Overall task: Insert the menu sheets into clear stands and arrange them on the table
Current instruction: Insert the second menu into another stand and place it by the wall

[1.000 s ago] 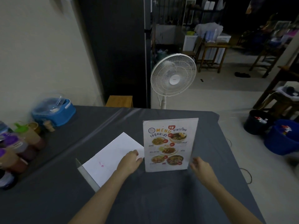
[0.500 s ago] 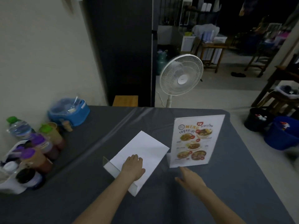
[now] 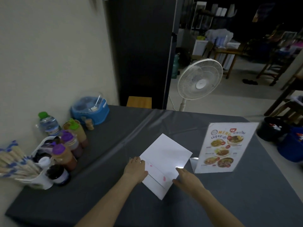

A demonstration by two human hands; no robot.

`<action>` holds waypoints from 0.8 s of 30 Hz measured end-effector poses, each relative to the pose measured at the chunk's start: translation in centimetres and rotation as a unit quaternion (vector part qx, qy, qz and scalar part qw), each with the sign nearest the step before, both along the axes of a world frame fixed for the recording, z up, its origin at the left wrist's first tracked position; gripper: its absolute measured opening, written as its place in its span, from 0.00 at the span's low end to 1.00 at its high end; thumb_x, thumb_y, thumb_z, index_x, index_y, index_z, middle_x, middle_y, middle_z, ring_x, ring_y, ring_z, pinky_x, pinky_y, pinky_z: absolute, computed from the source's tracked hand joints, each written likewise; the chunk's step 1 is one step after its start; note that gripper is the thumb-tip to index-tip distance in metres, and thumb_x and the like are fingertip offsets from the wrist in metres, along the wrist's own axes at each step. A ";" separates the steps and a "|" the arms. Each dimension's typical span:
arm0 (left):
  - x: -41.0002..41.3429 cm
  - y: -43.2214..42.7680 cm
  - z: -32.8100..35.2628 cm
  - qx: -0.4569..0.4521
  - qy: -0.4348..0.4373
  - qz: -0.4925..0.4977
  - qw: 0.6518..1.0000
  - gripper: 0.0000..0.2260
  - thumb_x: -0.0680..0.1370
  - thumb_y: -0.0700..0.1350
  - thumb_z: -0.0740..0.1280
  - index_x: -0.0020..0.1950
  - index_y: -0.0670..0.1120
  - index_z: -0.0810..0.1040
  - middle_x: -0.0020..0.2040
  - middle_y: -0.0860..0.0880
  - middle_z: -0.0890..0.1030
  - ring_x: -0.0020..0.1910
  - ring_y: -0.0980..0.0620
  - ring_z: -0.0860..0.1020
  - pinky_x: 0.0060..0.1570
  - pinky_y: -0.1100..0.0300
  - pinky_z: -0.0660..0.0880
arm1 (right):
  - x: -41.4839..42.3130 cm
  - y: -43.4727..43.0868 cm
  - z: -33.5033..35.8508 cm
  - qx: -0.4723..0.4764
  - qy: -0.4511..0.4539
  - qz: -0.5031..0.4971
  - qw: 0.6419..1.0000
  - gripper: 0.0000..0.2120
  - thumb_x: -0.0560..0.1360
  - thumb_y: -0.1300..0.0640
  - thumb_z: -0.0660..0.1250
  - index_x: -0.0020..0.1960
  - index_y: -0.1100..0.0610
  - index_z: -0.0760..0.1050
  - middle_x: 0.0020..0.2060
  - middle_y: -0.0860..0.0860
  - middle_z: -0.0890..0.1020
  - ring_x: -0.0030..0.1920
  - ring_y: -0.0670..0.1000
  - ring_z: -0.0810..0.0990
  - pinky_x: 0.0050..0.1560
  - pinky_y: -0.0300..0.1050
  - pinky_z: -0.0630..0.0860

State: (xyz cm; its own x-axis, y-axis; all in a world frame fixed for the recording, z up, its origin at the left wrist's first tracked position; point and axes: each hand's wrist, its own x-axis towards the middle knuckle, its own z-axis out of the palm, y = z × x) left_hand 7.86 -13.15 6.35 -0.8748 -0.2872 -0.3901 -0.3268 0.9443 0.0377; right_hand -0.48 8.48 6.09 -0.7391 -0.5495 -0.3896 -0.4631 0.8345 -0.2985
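My left hand lies palm down, fingers together and pointing away from me, forearm stretched forward. My right hand reaches in beside it, fingers extended and slightly spread, seemingly flat too, though the dim light blurs them.

Table: flat stand with sheet at centre, left hand on its left edge, right hand at its right corner. Upright menu stand just right of it. Sauce bottles, water bottle, condiment caddy along left wall side. Fan on floor behind table.
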 end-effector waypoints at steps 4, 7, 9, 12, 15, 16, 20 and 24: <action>-0.1 -1.2 -0.1 0.028 0.009 0.022 0.999 0.24 0.80 0.52 0.56 0.71 0.38 0.66 0.73 0.39 0.65 0.73 0.41 0.63 0.75 0.51 0.57 | -0.8 -1.0 -0.1 0.004 -0.004 -0.012 1.000 0.28 0.77 0.47 0.61 0.73 0.56 0.61 0.70 0.53 0.70 0.66 0.54 0.73 0.63 0.49 0.71; -0.5 -1.7 0.0 0.041 0.012 0.034 0.998 0.23 0.80 0.53 0.56 0.70 0.39 0.67 0.72 0.39 0.66 0.72 0.42 0.64 0.73 0.51 0.59 | -1.6 -1.4 -0.5 -0.006 -0.019 -0.028 0.999 0.30 0.77 0.44 0.60 0.75 0.55 0.58 0.72 0.53 0.68 0.66 0.53 0.74 0.65 0.48 0.70; -0.9 -2.0 0.1 0.047 0.006 0.043 0.998 0.23 0.81 0.53 0.56 0.70 0.39 0.67 0.71 0.39 0.67 0.71 0.42 0.65 0.73 0.51 0.60 | -2.1 -1.5 -0.6 -0.014 -0.022 -0.035 0.999 0.30 0.78 0.44 0.60 0.75 0.56 0.58 0.73 0.53 0.67 0.69 0.53 0.71 0.67 0.47 0.68; -1.8 -2.3 0.3 0.053 0.002 0.052 0.997 0.22 0.81 0.52 0.56 0.69 0.39 0.68 0.70 0.40 0.69 0.70 0.42 0.66 0.70 0.52 0.62 | -2.9 -1.7 -1.2 -0.028 -0.033 -0.038 0.998 0.30 0.78 0.45 0.59 0.75 0.57 0.58 0.73 0.53 0.67 0.71 0.54 0.69 0.69 0.46 0.66; -3.0 -2.3 0.4 0.069 0.001 0.071 0.995 0.21 0.81 0.52 0.56 0.67 0.39 0.69 0.68 0.40 0.70 0.68 0.42 0.69 0.68 0.52 0.65 | -3.8 -1.7 -1.6 -0.048 -0.048 -0.054 0.996 0.28 0.79 0.46 0.59 0.74 0.58 0.59 0.72 0.54 0.68 0.70 0.55 0.69 0.68 0.47 0.67; -3.5 -2.4 0.4 0.074 0.001 0.074 0.995 0.21 0.81 0.52 0.56 0.66 0.39 0.69 0.68 0.40 0.71 0.67 0.42 0.69 0.67 0.52 0.66 | -4.1 -1.7 -1.7 -0.055 -0.056 -0.065 0.995 0.28 0.79 0.46 0.60 0.74 0.58 0.60 0.71 0.55 0.69 0.69 0.55 0.70 0.68 0.47 0.67; -4.7 -2.4 0.0 0.091 0.001 0.080 0.993 0.22 0.81 0.53 0.57 0.67 0.39 0.69 0.68 0.40 0.71 0.66 0.42 0.71 0.65 0.51 0.68 | -5.0 -1.4 -2.4 -0.085 -0.086 -0.115 0.986 0.25 0.78 0.48 0.61 0.70 0.59 0.63 0.67 0.56 0.73 0.64 0.56 0.74 0.64 0.49 0.72; -6.0 -3.2 -0.8 0.112 -0.016 0.077 0.991 0.21 0.81 0.52 0.57 0.67 0.39 0.69 0.67 0.40 0.71 0.65 0.43 0.71 0.65 0.52 0.69 | -5.4 -1.4 -3.1 -0.096 -0.108 -0.160 0.976 0.23 0.77 0.48 0.63 0.67 0.59 0.65 0.63 0.56 0.74 0.60 0.56 0.76 0.59 0.48 0.73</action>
State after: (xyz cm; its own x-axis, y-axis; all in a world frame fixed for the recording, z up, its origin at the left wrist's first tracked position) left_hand 1.87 -16.39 5.57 -0.8132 -0.3197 -0.4863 -0.4713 0.8519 0.2282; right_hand -5.83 7.08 3.01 -0.7974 -0.3811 -0.4679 -0.0962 0.8457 -0.5249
